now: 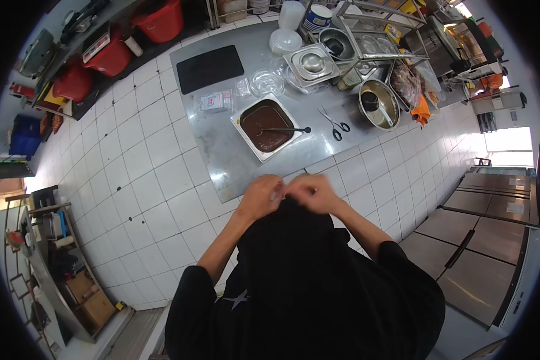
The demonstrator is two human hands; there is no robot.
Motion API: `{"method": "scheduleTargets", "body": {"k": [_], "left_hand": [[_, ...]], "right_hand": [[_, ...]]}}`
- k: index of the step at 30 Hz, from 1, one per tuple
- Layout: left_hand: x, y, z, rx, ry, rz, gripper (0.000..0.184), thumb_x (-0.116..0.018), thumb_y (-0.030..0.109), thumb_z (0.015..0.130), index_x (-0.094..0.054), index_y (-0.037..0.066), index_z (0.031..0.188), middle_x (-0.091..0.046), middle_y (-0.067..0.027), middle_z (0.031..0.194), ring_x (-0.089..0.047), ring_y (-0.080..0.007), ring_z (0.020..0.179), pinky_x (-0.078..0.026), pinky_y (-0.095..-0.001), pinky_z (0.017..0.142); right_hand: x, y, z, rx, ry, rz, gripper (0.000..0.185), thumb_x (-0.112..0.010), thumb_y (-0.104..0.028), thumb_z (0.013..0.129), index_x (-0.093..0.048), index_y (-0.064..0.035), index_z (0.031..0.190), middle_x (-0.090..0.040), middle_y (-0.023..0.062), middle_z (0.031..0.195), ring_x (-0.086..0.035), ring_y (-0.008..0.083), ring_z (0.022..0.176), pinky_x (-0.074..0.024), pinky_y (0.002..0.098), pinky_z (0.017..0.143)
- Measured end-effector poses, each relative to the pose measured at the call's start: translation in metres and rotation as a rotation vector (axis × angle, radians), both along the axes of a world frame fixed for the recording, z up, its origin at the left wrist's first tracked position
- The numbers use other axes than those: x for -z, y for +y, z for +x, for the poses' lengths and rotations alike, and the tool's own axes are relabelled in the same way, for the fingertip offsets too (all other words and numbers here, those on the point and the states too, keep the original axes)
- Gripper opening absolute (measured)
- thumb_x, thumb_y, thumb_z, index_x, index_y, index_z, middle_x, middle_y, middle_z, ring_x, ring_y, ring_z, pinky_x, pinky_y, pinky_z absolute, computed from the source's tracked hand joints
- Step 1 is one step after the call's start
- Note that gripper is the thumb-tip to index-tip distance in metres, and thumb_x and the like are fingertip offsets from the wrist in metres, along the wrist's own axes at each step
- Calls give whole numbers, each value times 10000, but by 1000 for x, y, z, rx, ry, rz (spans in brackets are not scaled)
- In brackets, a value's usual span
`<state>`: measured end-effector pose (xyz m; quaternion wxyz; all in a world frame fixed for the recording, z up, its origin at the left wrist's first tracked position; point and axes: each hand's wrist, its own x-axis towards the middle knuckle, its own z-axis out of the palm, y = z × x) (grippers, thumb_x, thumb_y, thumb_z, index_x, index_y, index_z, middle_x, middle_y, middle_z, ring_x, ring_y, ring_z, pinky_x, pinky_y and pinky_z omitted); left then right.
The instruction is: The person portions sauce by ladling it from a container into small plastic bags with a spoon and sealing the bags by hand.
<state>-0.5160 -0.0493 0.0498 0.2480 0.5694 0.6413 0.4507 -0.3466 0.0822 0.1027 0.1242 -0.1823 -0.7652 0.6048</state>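
My left hand (261, 197) is closed in front of my chest, just off the steel table's (216, 147) near edge, with something small and pale, perhaps clear plastic, at its fingertips. Close beside it, my right hand (315, 193) is blurred by motion, and what its fingers hold cannot be made out. Beyond the hands, a steel pan of brown sauce (261, 123) sits on the table with a dark-handled ladle (285, 129) lying in it. Black-handled scissors (337, 127) lie open to the right of the pan. Clear plastic packets (215, 102) rest behind the pan, to its left.
A black board (210, 68) lies at the table's far left. Nested steel pans (312, 63), a large pot (387, 111) and an orange cloth (422, 111) occupy the right. Red tubs (159, 23) stand at the back; steel refrigerators (480, 267) are at right.
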Motion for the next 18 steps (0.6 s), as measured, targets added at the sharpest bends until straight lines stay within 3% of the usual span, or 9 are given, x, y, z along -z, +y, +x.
{"method": "scheduleTargets", "body": {"k": [1, 3, 6, 8, 9, 10, 13, 14, 18], "left_hand": [[-4, 0, -7, -96, -28, -19, 170, -727, 106, 814, -618, 26, 917, -668, -159, 851, -650, -359, 804, -509, -450, 792], [-8, -8, -26, -204, -28, -9, 135, -720, 97, 854, -624, 19, 906, -675, -150, 835, -664, -322, 788, -517, -413, 767], [-9, -17, -49, -346, -120, 6, 123, -719, 77, 877, -628, 8, 923, -679, -127, 831, -672, -253, 783, -520, -354, 746], [-7, -23, -60, -408, -196, 14, 130, -723, 77, 903, -629, -1, 946, -676, -80, 824, -643, -150, 781, -511, -292, 743], [-8, -26, -65, -421, -221, -1, 131, -722, 84, 909, -629, 0, 944, -675, -74, 822, -635, -140, 779, -510, -289, 744], [-12, -29, -70, -436, -245, -14, 132, -721, 91, 914, -628, 1, 941, -675, -69, 820, -627, -130, 777, -509, -287, 744], [-18, -31, -77, -464, -287, -59, 132, -718, 111, 926, -633, 12, 946, -666, -48, 827, -608, -116, 790, -496, -278, 761], [-19, -32, -78, -466, -299, -79, 131, -717, 117, 929, -635, 17, 949, -662, -40, 832, -602, -114, 797, -491, -274, 769], [-11, -28, -80, -465, -256, -42, 133, -716, 116, 931, -631, 16, 950, -657, -38, 832, -595, -106, 802, -486, -269, 765]], "right_hand": [[27, 20, 7, 211, 40, 74, 196, -650, -163, 989, -669, -3, 876, -680, 66, 811, -585, 72, 584, -448, 214, 507], [71, 72, 1, 683, 36, 109, 190, -658, -206, 976, -629, -20, 1003, -616, 38, 742, -525, 85, 555, -388, 237, 497], [52, 97, -28, 639, -301, -298, 247, -630, -219, 1002, -548, -26, 1132, -572, 23, 714, -446, 84, 474, -322, 260, 415], [73, 112, -45, 520, -153, -556, 287, -625, -228, 1008, -512, -30, 1184, -571, 28, 717, -421, 92, 441, -296, 280, 381], [80, 116, -54, 451, -80, -680, 309, -622, -232, 1011, -494, -32, 1210, -571, 31, 719, -408, 96, 424, -282, 289, 363], [63, 112, -69, 462, -133, -558, 265, -585, -230, 1025, -539, -22, 1183, -599, 45, 714, -491, 112, 482, -368, 279, 430], [62, 110, -107, 315, -10, 10, 239, -542, -227, 1037, -601, -15, 1131, -626, 51, 703, -567, 122, 573, -441, 280, 536], [54, 109, -112, 273, -49, 85, 256, -515, -226, 1039, -656, -13, 1065, -657, 49, 704, -601, 112, 653, -465, 276, 626], [54, 133, -106, 230, -73, 143, 253, -515, -206, 1035, -683, -18, 1062, -689, 41, 735, -584, 107, 648, -459, 280, 623]]}}
